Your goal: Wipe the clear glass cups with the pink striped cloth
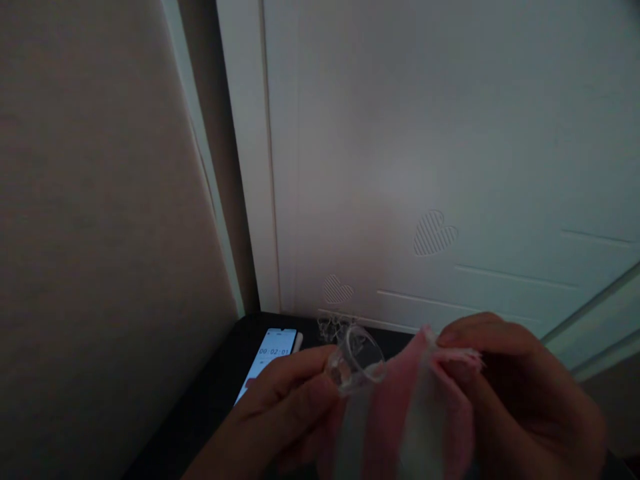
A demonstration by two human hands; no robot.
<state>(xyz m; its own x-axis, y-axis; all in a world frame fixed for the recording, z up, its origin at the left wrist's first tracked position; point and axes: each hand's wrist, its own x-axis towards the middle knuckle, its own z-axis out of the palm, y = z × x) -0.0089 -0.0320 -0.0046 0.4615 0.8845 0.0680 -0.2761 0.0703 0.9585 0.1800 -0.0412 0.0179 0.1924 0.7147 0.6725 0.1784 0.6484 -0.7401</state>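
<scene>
My left hand (285, 407) pinches a small clear plastic clip (356, 365) between thumb and fingers, just left of a pink and white striped cloth (400, 413). My right hand (520, 393) grips the top edge of that cloth, with fingers folded over its frayed rim. The clip sits at the cloth's upper left corner; whether it bites the cloth is unclear. The light is dim.
A phone (270, 357) with a lit timer screen lies on a dark tabletop (210, 400) at the lower left. Several clear clips (334, 327) lie behind it by the white panel (425, 167) with heart shapes. A beige wall fills the left.
</scene>
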